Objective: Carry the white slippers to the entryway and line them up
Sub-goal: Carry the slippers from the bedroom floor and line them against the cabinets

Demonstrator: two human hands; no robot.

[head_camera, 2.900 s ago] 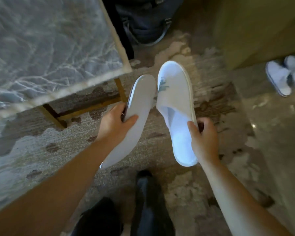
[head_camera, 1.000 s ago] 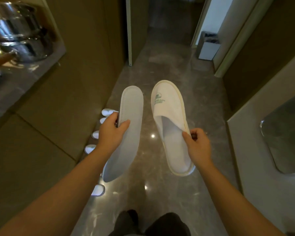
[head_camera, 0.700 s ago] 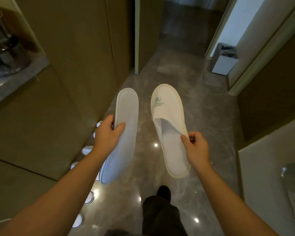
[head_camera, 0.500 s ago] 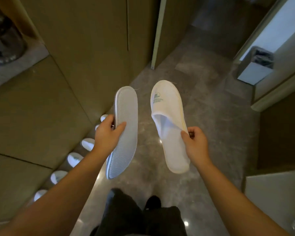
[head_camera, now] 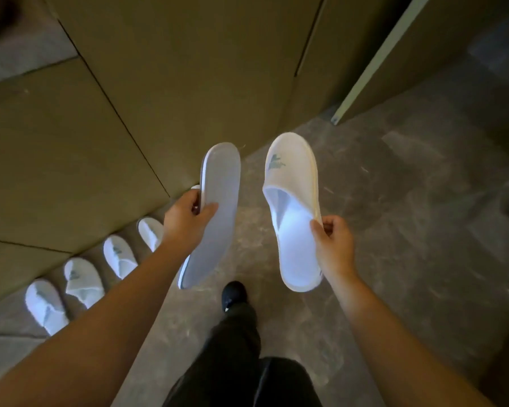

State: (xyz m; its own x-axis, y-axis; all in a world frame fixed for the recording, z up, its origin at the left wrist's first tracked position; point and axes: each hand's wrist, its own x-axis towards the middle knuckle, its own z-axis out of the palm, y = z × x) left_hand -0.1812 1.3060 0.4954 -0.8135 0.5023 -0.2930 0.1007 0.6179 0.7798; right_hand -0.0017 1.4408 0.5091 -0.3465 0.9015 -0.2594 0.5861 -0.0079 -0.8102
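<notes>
The left hand (head_camera: 185,221) fingers pinch the sole-up slipper (head_camera: 215,210) at its edge. The right hand (head_camera: 332,245) fingers pinch the other slipper (head_camera: 291,201) by its side.

One view only: a wide-angle head-mounted camera, aimed forward and steeply down. Both forearms enter from the bottom edge. The left hand (head_camera: 185,221) and right hand (head_camera: 332,245) sit near frame centre, at arm's length from the lens. The grey floor (head_camera: 409,215) lies beyond and below the hands; the wall panelling (head_camera: 174,69) fills the frame above and left of the left hand.
</notes>
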